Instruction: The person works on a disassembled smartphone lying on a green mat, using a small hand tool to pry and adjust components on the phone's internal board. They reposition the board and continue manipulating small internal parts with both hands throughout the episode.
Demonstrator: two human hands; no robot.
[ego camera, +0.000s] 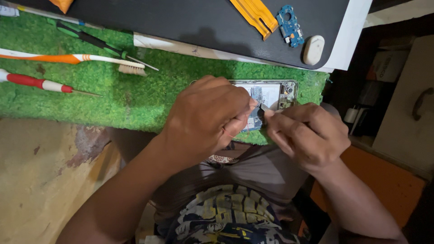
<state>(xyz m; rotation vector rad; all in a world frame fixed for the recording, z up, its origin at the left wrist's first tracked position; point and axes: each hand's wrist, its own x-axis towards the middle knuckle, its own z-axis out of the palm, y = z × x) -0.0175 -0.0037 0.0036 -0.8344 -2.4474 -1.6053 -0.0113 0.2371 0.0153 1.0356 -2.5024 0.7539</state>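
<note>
An opened phone lies back-up on the green turf mat, its inner board and camera end showing. My left hand rests on the phone's left part and covers most of it, fingers curled down on it. My right hand is at the phone's lower right, pinching a thin dark tool whose tip meets the phone's inside next to my left fingertips.
A dark mat at the back holds a yellow flex strip, a small blue circuit board and a white oval piece. A toothbrush, a red-handled screwdriver and a green-black screwdriver lie at left.
</note>
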